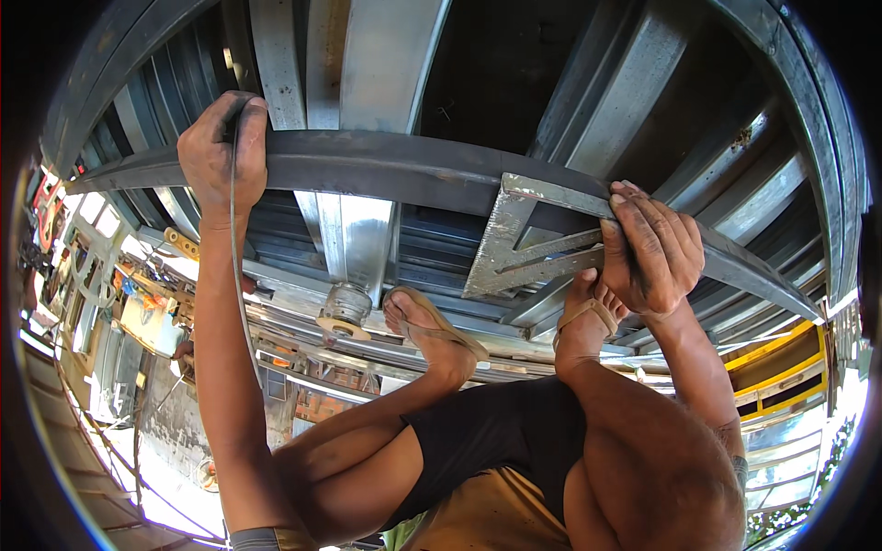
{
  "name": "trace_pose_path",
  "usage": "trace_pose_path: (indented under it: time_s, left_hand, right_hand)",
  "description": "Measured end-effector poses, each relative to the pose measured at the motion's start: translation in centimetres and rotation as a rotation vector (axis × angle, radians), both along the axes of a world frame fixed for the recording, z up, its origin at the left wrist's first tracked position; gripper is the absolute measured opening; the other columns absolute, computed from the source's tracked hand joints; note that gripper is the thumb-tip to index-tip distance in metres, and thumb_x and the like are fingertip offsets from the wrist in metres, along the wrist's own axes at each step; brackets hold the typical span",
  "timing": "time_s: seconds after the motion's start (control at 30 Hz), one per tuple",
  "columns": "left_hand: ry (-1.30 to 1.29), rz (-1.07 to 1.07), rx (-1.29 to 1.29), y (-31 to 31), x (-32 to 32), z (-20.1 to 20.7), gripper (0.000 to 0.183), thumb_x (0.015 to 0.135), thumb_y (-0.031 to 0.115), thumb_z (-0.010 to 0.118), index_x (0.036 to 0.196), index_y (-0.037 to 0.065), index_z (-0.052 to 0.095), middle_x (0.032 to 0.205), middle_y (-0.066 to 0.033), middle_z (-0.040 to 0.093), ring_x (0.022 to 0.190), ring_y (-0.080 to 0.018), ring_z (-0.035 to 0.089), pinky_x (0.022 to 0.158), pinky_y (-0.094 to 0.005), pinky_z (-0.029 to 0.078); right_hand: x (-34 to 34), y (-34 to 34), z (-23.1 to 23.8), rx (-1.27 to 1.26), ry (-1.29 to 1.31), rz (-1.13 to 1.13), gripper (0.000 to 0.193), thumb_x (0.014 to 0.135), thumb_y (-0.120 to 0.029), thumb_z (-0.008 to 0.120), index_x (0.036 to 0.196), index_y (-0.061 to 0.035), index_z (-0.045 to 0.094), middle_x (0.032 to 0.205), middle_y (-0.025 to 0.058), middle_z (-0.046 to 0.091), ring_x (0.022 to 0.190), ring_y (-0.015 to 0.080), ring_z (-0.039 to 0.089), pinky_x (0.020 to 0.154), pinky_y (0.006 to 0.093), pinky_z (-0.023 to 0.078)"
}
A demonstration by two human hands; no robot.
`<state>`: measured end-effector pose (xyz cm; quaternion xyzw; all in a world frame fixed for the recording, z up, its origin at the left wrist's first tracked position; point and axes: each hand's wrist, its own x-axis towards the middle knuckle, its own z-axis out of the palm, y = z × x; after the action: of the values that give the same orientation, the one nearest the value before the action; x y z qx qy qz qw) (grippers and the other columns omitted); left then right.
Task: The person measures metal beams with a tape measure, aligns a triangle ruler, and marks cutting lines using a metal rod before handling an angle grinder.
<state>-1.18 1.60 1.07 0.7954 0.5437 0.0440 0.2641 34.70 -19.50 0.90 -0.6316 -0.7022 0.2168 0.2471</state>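
A long dark grey metal bar (386, 170) runs across in front of me, bowed by the lens. Around its left part my left hand (223, 151) is closed, its fingers wrapped over the bar. A thin grey cable (241, 275) passes over that hand and along the forearm. Further right, a worn triangular metal set square (499, 253) lies with its flanged edge along the bar. My right hand (657, 241) is closed over the right end of the square, where it meets the bar. The right thumb is partly hidden from view.
Galvanized steel channels (381, 64) lie beneath the bar, with a dark gap (496, 73) between some. My sandaled feet (427, 326) rest close to the bar. A round spool-like thing (345, 308) stands beside one foot. A yellow frame (785, 376) is at right; workshop clutter (147, 312) fills the left.
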Motion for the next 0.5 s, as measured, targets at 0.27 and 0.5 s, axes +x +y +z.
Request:
trace_pose_path:
  time_s: [0.27, 0.5]
  left_hand:
    - [0.048, 0.009, -0.035, -0.07, -0.2, 0.05, 0.017, 0.091, 0.011, 0.061, 0.088, -0.004, 0.069, 0.072, -0.0093, 0.066, 0.067, -0.0139, 0.062, 0.063, -0.0269, 0.047]
    - [0.037, -0.013, -0.012, 0.0, -0.07, 0.03, 0.018, 0.091, 0.011, 0.061, 0.088, -0.004, 0.069, 0.072, -0.0092, 0.066, 0.067, -0.014, 0.062, 0.063, -0.0271, 0.047]
  right_hand:
    - [-0.05, 0.08, 0.12, -0.002, -0.008, -0.004, 0.027, 0.071, -0.004, 0.079, 0.098, -0.0022, 0.075, 0.093, 0.0111, 0.076, 0.086, 0.0237, 0.075, 0.072, 0.0288, 0.055]
    - [-0.1, 0.15, 0.1, 0.004, -0.01, -0.01, 0.028, 0.071, -0.004, 0.079, 0.098, -0.0025, 0.074, 0.093, 0.0109, 0.076, 0.086, 0.023, 0.075, 0.07, 0.0282, 0.054]
